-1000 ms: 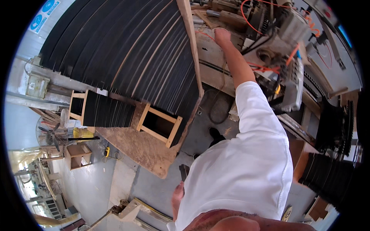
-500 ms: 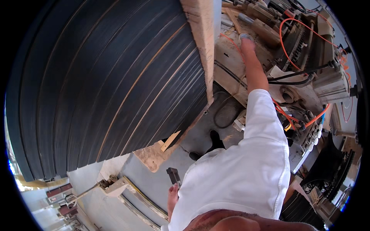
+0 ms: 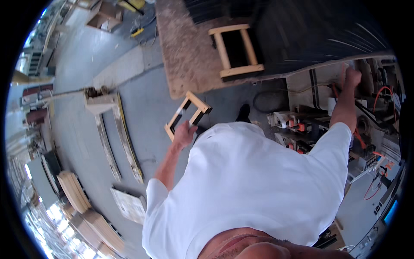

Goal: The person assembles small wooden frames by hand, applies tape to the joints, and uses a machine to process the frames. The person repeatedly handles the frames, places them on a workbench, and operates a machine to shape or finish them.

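My left hand (image 3: 184, 134) is closed around one side of a small rectangular wooden frame (image 3: 198, 102), pale wood with black faces, held out over the grey floor to my left. Stretched far to the right, my right hand (image 3: 353, 77) rests at the machine bench with its fingers curled. What it grips, if anything, is too small and blurred to make out. A similar wooden frame (image 3: 243, 70) lies on a brown board (image 3: 185, 64) beside the tall stack of dark panels (image 3: 302, 39).
Pallet jack forks (image 3: 127, 138) lie on the floor at left, with a grey slab (image 3: 129, 205) nearer me. Stacked boards (image 3: 75, 190) stand at far left. Machinery with cables and an orange hose (image 3: 384, 90) fills the right side. A hose loops over the floor ahead.
My view has swung left, and the dark stack now sits at the upper right. My left arm has reached outward, bringing the wooden frame into full view. My right arm still stretches to the bench.
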A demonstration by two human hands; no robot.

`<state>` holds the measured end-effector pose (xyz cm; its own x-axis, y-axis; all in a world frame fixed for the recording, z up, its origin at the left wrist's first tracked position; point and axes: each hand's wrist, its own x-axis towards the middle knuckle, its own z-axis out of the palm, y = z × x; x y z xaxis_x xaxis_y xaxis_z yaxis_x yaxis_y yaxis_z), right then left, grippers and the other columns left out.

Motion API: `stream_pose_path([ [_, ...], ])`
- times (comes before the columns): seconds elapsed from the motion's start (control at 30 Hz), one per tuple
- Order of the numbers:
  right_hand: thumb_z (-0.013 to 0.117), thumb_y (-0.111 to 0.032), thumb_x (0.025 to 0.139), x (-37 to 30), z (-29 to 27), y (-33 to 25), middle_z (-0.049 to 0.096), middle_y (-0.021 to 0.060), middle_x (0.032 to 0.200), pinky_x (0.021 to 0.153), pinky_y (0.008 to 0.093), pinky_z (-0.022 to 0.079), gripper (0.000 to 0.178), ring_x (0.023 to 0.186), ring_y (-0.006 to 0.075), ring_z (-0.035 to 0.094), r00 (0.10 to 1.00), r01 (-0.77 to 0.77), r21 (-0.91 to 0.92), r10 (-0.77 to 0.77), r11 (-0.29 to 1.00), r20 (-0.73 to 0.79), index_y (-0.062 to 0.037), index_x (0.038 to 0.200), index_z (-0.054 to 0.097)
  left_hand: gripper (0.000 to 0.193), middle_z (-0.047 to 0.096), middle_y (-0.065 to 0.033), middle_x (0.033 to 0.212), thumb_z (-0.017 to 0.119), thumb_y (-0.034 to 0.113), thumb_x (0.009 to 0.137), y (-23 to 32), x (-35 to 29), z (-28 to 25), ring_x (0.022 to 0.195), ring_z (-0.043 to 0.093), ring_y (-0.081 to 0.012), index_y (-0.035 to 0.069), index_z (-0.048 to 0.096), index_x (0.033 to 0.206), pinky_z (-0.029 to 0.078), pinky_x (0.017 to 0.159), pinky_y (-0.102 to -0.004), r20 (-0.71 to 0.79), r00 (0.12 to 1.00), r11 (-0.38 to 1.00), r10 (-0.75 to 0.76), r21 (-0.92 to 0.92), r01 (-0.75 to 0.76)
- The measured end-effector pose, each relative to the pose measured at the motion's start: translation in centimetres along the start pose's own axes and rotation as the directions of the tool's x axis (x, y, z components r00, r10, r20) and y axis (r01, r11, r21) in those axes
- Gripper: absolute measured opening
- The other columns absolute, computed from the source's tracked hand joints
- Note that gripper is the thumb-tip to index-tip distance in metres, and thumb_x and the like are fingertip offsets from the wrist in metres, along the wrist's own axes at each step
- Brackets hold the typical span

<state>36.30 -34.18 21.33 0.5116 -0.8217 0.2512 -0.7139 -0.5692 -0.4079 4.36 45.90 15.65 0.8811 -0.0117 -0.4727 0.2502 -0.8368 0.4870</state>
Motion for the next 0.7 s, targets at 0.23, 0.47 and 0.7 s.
stream_pose_path([
  [0.23,0.058,-0.007,0.089,-30.2,-2.8,-0.9,0.067,0.0165,0.105,0.073,0.0455,0.057,0.019,0.085,0.0322,0.067,0.941,0.298,0.825,-0.290,0.481,-0.171,0.0041,0.104,0.063,0.031,0.062,-0.0196,0.099,0.064,0.029,0.090,-9.1,-3.8,-2.1,0.096,0.061,-0.0404,0.003,0.053,0.103,0.050,0.075,-0.0500,-0.090,0.980,0.984,0.176,0.042,-0.173],
  [0.47,0.068,-0.054,0.081,-76.2,-7.0,-22.0,0.063,0.0304,0.115,0.094,0.0429,0.049,0.080,0.108,0.0409,0.063,0.040,0.404,0.486,-0.546,0.775,0.837,0.0114,0.125,0.053,0.028,0.061,-0.0168,0.098,0.065,0.025,0.089,-12.4,-6.8,-7.7,0.096,0.061,-0.0370,0.001,0.055,0.100,0.052,0.077,-0.0475,-0.046,0.964,0.960,0.262,0.116,-0.255],
  [0.7,0.062,-0.026,0.078,-85.6,-4.2,-29.9,0.069,0.0245,0.075,0.077,0.0457,0.056,0.039,0.074,0.0385,0.070,-0.175,0.508,0.513,-0.500,0.692,0.848,0.0114,0.087,0.066,0.040,0.059,-0.0162,0.116,0.070,0.018,0.084,-20.3,-7.8,-11.7,0.109,0.056,-0.0361,0.005,0.055,0.119,0.047,0.090,-0.0469,-0.195,0.965,0.982,0.176,0.106,-0.157],
])
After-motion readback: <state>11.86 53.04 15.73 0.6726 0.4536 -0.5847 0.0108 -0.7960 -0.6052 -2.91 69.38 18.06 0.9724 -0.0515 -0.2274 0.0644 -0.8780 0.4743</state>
